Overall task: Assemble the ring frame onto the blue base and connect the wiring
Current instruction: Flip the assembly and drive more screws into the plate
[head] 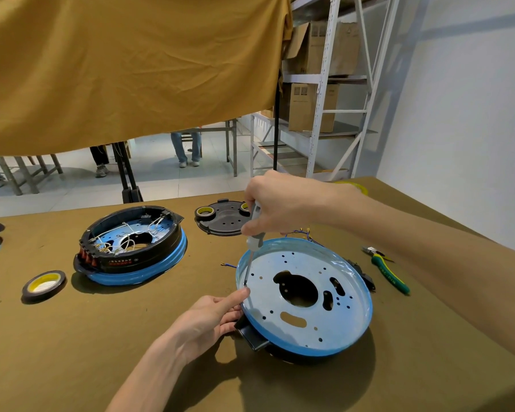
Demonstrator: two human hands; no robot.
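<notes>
Left hand steadies blue base on surface, right hand grips screwdriver at its rim. Ring frame not on, wiring unconnected: early stage, I'd say.

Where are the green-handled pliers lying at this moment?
In the head view, the pliers lie on the table at the right, just beyond the right rim of the blue base, under the right forearm.

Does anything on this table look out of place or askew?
The blue base sits tilted, its near-left edge raised on a black part. Loose wires stick out behind it. Nothing looks spilled or broken.
</notes>
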